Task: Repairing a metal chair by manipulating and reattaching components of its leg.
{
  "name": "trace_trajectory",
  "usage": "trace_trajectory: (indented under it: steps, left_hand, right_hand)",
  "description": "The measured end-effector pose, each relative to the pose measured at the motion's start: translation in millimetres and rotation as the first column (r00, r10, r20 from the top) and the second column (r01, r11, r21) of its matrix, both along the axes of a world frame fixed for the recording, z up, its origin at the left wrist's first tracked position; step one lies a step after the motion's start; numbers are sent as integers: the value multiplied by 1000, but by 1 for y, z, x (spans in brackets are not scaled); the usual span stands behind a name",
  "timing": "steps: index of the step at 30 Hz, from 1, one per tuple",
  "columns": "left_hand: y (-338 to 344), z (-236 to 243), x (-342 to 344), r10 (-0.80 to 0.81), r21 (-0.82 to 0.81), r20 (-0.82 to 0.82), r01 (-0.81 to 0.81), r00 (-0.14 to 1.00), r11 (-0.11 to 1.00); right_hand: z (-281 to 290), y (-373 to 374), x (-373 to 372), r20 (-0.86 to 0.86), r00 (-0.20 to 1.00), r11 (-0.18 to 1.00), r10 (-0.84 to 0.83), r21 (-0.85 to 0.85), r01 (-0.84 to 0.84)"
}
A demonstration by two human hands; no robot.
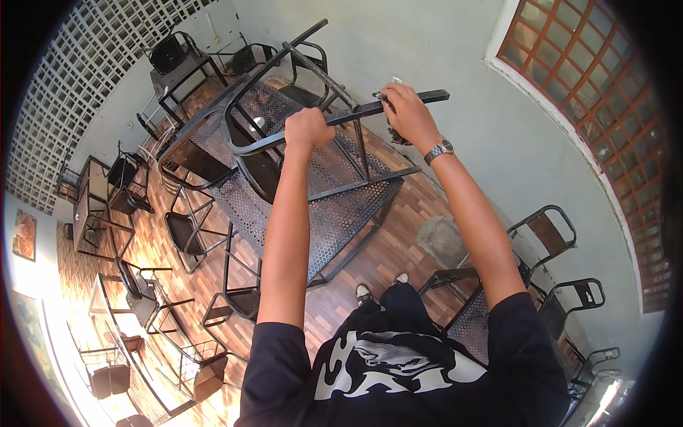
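Note:
A black metal-framed chair (245, 142) lies tipped over on a perforated metal table (334, 235), its legs sticking up and outward. My left hand (309, 129) is closed round one square-tube leg of the chair. Farther along that same leg, toward its free end, my right hand (411, 114) is closed on a dark crumpled piece, which looks like a cloth (396, 135), pressed against the tube. My fingers partly hide it. On the tabletop, behind the chair frame, sits a small whitish round object (257, 124) whose kind I cannot tell.
Several chairs (186, 231) stand close along the table's left side. More chairs (551, 238) and another perforated table (469, 324) are at the right, by the wall. Other tables (92, 206) and chairs fill the left. My feet (364, 293) stand at the table's near edge.

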State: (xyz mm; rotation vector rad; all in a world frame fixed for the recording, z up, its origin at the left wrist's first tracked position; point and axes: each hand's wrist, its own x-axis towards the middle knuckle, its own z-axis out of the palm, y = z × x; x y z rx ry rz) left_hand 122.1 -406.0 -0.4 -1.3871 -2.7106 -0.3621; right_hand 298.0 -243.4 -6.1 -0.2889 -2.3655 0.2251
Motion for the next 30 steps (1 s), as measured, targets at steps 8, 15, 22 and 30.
trace_trajectory:
  steps: [8,15,22,30]
  left_hand:
    - [-1,2,1,25,-19,8,-25,1000,1000]
    - [4,3,4,32,11,-5,-32,999,999]
    - [2,2,3,43,-3,-24,-43,999,999]
    - [7,0,2,48,-17,-20,-48,999,999]
  right_hand:
    - [-14,-35,-23,-196,975,992,101,88,-85]
    - [-19,-8,8,-116,990,989,80,134,-64]
    - [-27,-42,-16,-192,975,993,108,70,-96]
    - [-16,-6,2,-56,993,987,105,126,-98]
